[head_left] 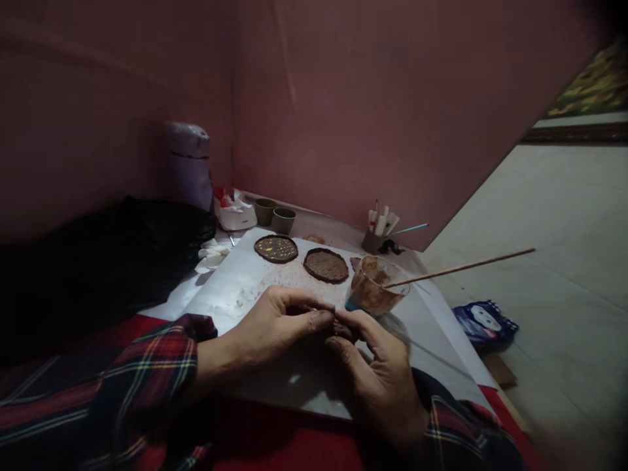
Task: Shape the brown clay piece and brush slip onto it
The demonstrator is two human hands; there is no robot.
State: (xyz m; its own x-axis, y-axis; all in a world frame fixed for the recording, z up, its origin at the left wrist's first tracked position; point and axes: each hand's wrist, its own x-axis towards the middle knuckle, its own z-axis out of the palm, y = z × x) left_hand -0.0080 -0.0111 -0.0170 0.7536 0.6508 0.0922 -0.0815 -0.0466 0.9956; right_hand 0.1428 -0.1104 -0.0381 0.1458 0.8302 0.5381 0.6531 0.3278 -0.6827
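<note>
Between the fingertips of both hands is a small piece of dark brown, clay-like material (342, 330), mostly hidden. My left hand (267, 330) pinches it from the left with thumb and fingers. From the other side, the thumb and fingers of my right hand (383, 376) press on it. Beyond the hands, two round brown discs with raised rims lie on white paper (235, 288): a yellow-specked disc (275, 248) and a plain disc (326, 265). A clear cup smeared with brown (367, 291) stands just past my right hand, a long thin stick (471, 267) leaning out of it.
Two small dark cups (283, 221) and a white bag (235, 212) stand at the back. A holder with brushes and sticks (373, 242) is back right. Black plastic (122, 255) and a purple container (190, 173) are left. A blue packet (483, 324) lies right.
</note>
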